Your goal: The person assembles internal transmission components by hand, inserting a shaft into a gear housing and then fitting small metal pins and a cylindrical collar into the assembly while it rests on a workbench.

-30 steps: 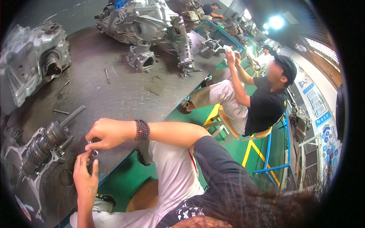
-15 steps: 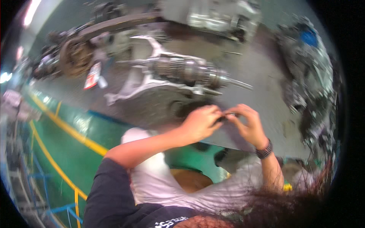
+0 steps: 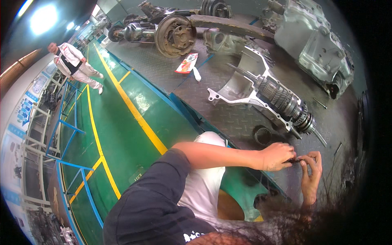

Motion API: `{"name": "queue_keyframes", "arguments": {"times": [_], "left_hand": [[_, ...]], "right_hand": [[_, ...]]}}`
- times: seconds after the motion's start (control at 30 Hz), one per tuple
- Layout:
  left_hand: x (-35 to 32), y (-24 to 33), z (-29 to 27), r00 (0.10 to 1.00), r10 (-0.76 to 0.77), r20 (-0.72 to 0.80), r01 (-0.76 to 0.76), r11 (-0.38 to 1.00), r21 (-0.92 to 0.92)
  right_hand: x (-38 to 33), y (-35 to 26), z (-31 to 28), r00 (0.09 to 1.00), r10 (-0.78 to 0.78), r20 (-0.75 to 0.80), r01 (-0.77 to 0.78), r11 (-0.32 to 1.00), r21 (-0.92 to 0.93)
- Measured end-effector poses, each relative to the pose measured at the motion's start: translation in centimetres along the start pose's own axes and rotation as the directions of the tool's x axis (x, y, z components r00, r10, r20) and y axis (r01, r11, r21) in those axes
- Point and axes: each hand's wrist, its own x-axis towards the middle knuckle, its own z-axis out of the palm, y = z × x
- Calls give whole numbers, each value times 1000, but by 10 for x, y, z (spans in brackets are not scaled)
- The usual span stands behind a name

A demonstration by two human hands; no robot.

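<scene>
- Left hand (image 3: 277,156) is closed, fingertips pinched on one end of a small dark metal part (image 3: 295,160), held just above the near edge of the steel floor plate (image 3: 228,118).
- The part looks stiff, light and likely oily; a firm pinch at both ends suits it.
- Right hand (image 3: 311,171) pinches the other end.
- Gear shaft (image 3: 286,102) lies just beyond.

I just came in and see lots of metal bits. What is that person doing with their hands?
The person sits at a dark metal platform and pinches one small dark part between both hands, left hand and right hand together. Just beyond their hands lie a loose gear and a big shaft stacked with gears in an open silver casing. Far off, another person in white walks the green floor.
</scene>
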Motion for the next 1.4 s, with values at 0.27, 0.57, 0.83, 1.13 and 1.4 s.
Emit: {"name": "queue_keyframes", "arguments": {"times": [0.27, 0.57, 0.83, 1.13, 1.4], "left_hand": [[5, 3, 9, 1000, -8, -1, 8, 1000, -17], [3, 9, 2, 998, -60, -16, 60, 998, -21], [5, -3, 1, 999, 42, 2, -42, 993, -112], [11, 11, -9, 1000, -4, -22, -3, 951, -308], [12, 15, -12, 998, -8, -58, -9, 959, -285]], "right_hand": [[-6, 3, 4, 995, 65, -78, -59, 996, 70], [-7, 4, 6, 988, 40, -149, -37, 999, 27], [-7, 5, 9, 998, 57, -33, -53, 990, 131], [-9, 3, 1, 992, 84, -99, -76, 994, 79], [-4, 3, -1, 987, 82, -140, -76, 996, 52]]}}
